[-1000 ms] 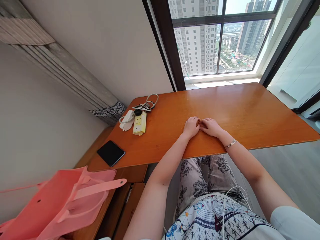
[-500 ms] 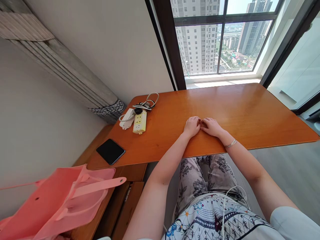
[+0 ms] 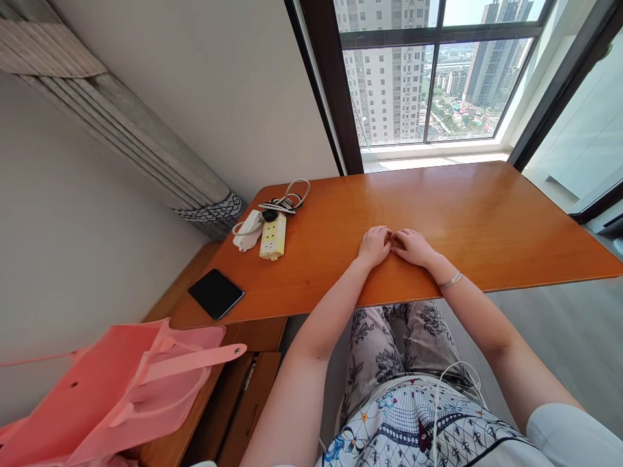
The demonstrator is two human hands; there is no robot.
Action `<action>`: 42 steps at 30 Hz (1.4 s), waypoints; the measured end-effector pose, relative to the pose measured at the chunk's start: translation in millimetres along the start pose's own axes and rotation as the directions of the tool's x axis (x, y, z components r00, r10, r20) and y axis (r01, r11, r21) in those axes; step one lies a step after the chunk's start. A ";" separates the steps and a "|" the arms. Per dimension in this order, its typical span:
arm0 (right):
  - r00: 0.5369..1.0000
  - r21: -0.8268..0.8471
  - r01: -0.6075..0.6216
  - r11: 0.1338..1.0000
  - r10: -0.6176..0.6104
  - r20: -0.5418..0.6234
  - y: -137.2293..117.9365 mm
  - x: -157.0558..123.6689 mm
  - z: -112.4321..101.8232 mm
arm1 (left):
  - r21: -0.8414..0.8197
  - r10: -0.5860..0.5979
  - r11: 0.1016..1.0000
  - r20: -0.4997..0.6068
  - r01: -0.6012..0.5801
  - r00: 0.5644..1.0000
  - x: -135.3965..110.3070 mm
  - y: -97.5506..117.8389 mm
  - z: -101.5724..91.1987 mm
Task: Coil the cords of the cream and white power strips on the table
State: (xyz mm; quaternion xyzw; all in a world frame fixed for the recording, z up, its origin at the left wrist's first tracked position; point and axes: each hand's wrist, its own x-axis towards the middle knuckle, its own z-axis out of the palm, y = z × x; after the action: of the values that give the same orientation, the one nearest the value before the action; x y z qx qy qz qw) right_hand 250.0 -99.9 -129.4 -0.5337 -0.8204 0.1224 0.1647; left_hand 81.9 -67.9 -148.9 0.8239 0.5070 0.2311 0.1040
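Note:
My left hand [image 3: 374,245] rests back-up on the wooden table [image 3: 452,201], its fingers loosely bent towards the right. Facing it, my right hand [image 3: 411,247] also lies on the tabletop, with fingers slightly apart and pointing left. The fingertips of both hands meet or nearly meet; parts of them are hidden behind the knuckles. No object shows in either hand. A metal bracelet [image 3: 450,280] circles my right wrist.
On the table's left side lie a yellowish power strip [image 3: 273,239], a white power strip [image 3: 247,232] with coiled cords [image 3: 287,202], and a black tablet or phone [image 3: 215,294]. A pink bag [image 3: 117,383] sits lower left. Beyond the table is a window [image 3: 428,91].

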 end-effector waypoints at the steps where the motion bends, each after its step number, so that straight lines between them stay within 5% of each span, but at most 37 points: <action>1: 1.000 -0.001 0.001 1.000 -0.001 0.001 -0.1 -0.1 -0.1 | -0.003 0.000 1.000 -0.002 0.000 1.000 -0.1 0.0 0.1; 42: 1.000 0.019 0.002 1.000 -0.002 0.008 0.5 -0.4 -1.1 | -0.016 0.000 1.000 0.002 0.000 1.000 -0.1 2.1 -1.3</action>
State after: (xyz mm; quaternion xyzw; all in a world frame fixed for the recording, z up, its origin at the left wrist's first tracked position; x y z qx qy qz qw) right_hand 251.0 -100.1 -128.6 -0.5309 -0.8204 0.1321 0.1664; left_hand 83.0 -69.1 -147.0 0.8231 0.5050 0.2345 0.1113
